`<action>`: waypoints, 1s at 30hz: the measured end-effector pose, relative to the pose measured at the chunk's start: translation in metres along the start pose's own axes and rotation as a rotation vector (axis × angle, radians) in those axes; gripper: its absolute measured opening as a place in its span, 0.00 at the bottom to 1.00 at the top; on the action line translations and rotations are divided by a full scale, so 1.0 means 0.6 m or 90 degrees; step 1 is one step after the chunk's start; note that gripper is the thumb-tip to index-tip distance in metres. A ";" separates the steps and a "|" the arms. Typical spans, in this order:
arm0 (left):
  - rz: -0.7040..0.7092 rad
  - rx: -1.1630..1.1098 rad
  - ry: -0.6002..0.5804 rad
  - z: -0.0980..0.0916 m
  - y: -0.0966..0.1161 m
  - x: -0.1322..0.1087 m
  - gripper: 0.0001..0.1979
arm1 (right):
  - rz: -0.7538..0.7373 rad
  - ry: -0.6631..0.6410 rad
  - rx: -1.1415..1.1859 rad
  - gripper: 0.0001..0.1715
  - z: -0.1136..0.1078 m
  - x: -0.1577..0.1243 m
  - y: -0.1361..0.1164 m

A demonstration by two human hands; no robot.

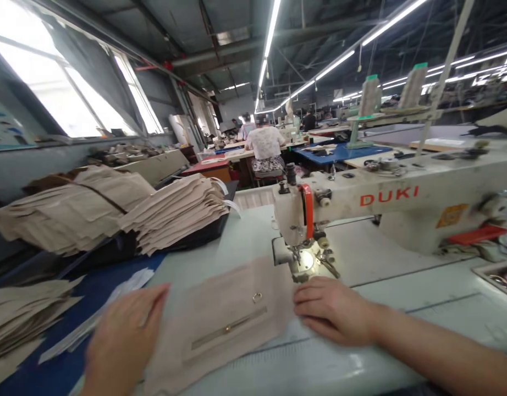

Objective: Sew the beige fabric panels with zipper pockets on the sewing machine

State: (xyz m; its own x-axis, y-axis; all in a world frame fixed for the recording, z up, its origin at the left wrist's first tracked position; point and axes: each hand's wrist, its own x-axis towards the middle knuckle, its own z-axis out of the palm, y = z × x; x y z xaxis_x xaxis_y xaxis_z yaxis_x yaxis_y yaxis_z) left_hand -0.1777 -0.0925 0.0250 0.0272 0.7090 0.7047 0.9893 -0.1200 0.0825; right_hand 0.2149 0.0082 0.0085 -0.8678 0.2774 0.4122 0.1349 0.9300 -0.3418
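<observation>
Beige woven fabric panel (232,308) with a slim metal zipper (229,329) lies flat between the hands, long axis slanting toward the cream DUKI sewing machine (385,198); open right hand (331,311) rests fingers on its nearer edge, blurred open left hand (125,335) at the far edge, neither gripping.

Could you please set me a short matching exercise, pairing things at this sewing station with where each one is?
Column one:
1. left hand
2. right hand
3. zip
4. stacks of beige fabric pieces

Column two:
A. set into a beige fabric panel
B. at the panel's right edge, in front of the sewing machine
C. piled on a black surface left of the machine
D. blurred at the panel's left edge, above a blue mat

Pairs: 1-D, 2-B, 3-A, 4-C.
</observation>
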 end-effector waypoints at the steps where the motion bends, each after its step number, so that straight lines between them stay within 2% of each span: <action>1: 0.085 0.017 0.017 0.020 0.041 0.008 0.11 | 0.002 -0.001 -0.009 0.12 0.002 -0.001 0.001; 3: 0.236 0.011 0.015 0.058 0.126 0.025 0.12 | 0.000 -0.001 -0.026 0.12 0.005 -0.003 0.002; 5: 0.292 -0.019 0.003 0.092 0.198 0.040 0.13 | -0.005 -0.003 -0.044 0.11 0.007 -0.003 0.002; 7: 0.310 -0.054 -0.026 0.119 0.246 0.050 0.14 | -0.010 -0.009 -0.058 0.10 0.007 -0.003 0.002; 9: 0.313 -0.077 -0.060 0.138 0.268 0.055 0.16 | -0.015 -0.014 -0.065 0.09 0.005 -0.002 0.002; 12: 0.306 -0.095 -0.089 0.151 0.272 0.056 0.17 | -0.024 -0.018 -0.068 0.09 0.003 -0.001 0.001; 16: 0.321 -0.130 -0.092 0.148 0.268 0.062 0.17 | -0.039 -0.025 -0.084 0.10 0.003 0.001 -0.001; 21: 0.281 -0.156 -0.031 0.133 0.268 0.087 0.14 | -0.033 -0.041 -0.096 0.09 0.003 0.003 -0.002; 23: 0.305 -0.162 -0.017 0.135 0.268 0.090 0.13 | -0.035 -0.040 -0.098 0.09 0.004 0.003 -0.001; 26: 0.352 -0.175 -0.065 0.149 0.270 0.084 0.15 | -0.034 -0.037 -0.094 0.09 0.007 0.002 0.000; 30: 0.342 -0.195 -0.116 0.165 0.267 0.070 0.15 | -0.032 -0.044 -0.096 0.09 0.009 0.002 0.001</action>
State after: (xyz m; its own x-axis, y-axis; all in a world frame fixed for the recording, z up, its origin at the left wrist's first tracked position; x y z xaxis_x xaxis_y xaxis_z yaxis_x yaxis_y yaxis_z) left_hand -0.0039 -0.0133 -0.0022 0.5576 0.5982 0.5755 0.7463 -0.6648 -0.0319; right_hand 0.2112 0.0076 0.0041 -0.9050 0.2181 0.3652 0.1571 0.9692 -0.1896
